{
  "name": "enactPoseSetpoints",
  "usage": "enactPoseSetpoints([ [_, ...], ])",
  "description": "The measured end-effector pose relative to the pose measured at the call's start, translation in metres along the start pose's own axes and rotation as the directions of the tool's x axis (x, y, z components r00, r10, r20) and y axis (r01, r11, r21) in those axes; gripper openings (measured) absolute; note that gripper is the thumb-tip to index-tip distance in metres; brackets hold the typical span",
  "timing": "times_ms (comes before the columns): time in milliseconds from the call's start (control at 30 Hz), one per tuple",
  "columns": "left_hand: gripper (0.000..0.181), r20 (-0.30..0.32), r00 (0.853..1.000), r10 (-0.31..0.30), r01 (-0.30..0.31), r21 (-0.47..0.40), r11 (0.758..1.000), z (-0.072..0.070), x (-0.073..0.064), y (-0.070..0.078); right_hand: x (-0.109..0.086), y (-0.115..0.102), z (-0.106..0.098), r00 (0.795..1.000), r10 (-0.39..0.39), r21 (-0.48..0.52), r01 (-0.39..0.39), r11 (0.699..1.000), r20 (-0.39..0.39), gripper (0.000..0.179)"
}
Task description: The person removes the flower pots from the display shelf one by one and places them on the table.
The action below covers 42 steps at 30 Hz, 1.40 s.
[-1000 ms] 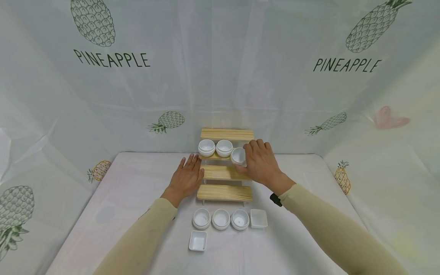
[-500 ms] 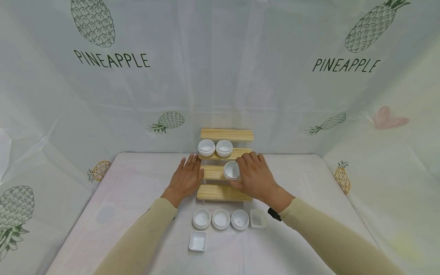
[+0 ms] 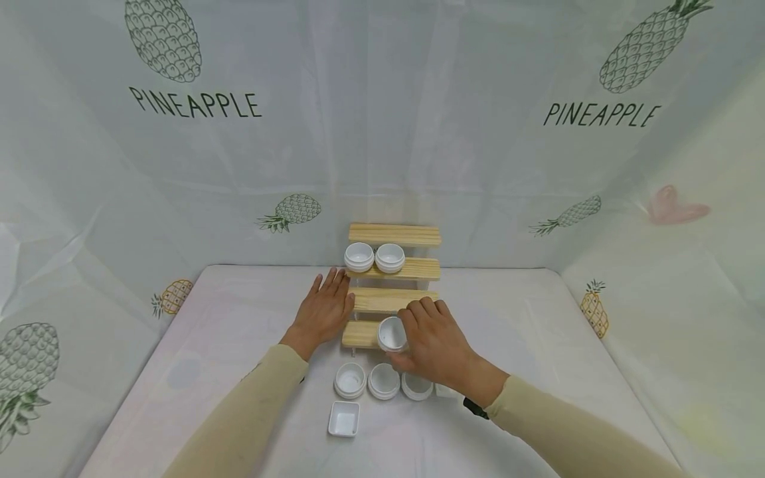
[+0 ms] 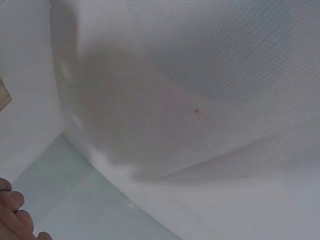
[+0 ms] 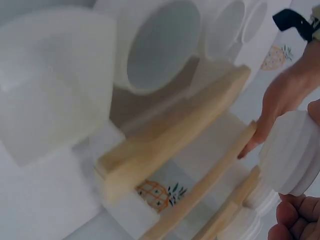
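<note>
My right hand (image 3: 436, 345) pinches a small, plain white round bowl (image 3: 391, 334), its outer wall stepped in bands, over the front of the wooden rack (image 3: 388, 300). My left hand (image 3: 323, 309) lies straight-fingered beside the rack's left edge.

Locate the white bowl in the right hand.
In the head view, the white bowl is below and slightly right of centre, gripped by the right hand, seen against the lowest wooden shelf.
</note>
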<state>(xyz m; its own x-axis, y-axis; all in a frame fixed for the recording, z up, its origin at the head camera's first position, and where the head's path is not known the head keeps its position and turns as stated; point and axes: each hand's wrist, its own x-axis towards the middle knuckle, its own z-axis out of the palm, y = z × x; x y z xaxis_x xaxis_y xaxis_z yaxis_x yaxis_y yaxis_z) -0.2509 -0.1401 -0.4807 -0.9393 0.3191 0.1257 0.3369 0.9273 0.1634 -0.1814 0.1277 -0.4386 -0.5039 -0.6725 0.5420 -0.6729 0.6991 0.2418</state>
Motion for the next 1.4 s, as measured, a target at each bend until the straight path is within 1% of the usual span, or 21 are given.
enactPoseSetpoints([
  [167, 0.065, 0.01, 1.0, -0.004, 0.004, 0.009, 1.0, 0.001, 0.001, 0.0, -0.017, -0.02, 0.005, 0.999, -0.05, 0.047, 0.049, 0.998, 0.009, 0.061],
  [300, 0.066, 0.023, 1.0, -0.01, 0.01, 0.024, 1.0, 0.001, 0.002, 0.0, -0.034, -0.038, 0.007, 0.995, -0.09, 0.091, 0.086, 0.992, 0.037, 0.06],
  [400, 0.066, 0.015, 1.0, -0.008, 0.007, 0.023, 1.0, 0.001, 0.001, 0.0, -0.045, -0.05, 0.009, 0.993, -0.109, 0.122, 0.102, 0.987, 0.053, 0.059],
  [467, 0.065, 0.006, 1.0, -0.003, 0.003, 0.021, 1.0, 0.001, 0.001, 0.0, -0.052, -0.056, 0.012, 0.991, -0.123, 0.124, 0.116, 0.986, 0.052, 0.059],
  [533, 0.064, 0.001, 1.0, 0.0, 0.0, 0.017, 1.0, 0.0, 0.001, 0.0, -0.058, -0.06, 0.015, 0.99, -0.14, 0.115, 0.136, 0.984, 0.033, 0.059],
  [633, 0.064, 0.007, 1.0, -0.002, 0.002, 0.015, 1.0, 0.0, 0.001, 0.001, -0.065, -0.066, 0.021, 0.987, -0.161, 0.089, 0.159, 0.983, 0.01, 0.059],
  [700, 0.065, 0.006, 1.0, -0.003, 0.003, 0.011, 1.0, 0.001, 0.001, 0.001, -0.069, -0.068, 0.024, 0.986, -0.167, 0.078, 0.166, 0.983, 0.004, 0.06],
  [833, 0.065, 0.012, 1.0, -0.004, 0.004, 0.005, 1.0, 0.001, 0.001, 0.001, -0.072, -0.071, 0.028, 0.985, -0.173, 0.074, 0.171, 0.982, 0.019, 0.06],
  [967, 0.065, 0.021, 1.0, -0.006, 0.006, 0.004, 1.0, 0.0, 0.001, 0.001, -0.074, -0.073, 0.029, 0.982, -0.183, 0.08, 0.18, 0.98, 0.04, 0.058],
  [1167, 0.065, 0.022, 1.0, -0.007, 0.007, 0.0, 1.0, 0.0, 0.001, 0.001, -0.076, -0.076, 0.03, 0.979, -0.184, 0.085, 0.176, 0.981, 0.092, 0.059],
  [1400, 0.064, 0.026, 1.0, -0.006, 0.006, 0.001, 1.0, -0.002, 0.001, 0.002, -0.076, -0.075, 0.031, 0.982, -0.164, 0.089, 0.156, 0.984, 0.089, 0.06],
])
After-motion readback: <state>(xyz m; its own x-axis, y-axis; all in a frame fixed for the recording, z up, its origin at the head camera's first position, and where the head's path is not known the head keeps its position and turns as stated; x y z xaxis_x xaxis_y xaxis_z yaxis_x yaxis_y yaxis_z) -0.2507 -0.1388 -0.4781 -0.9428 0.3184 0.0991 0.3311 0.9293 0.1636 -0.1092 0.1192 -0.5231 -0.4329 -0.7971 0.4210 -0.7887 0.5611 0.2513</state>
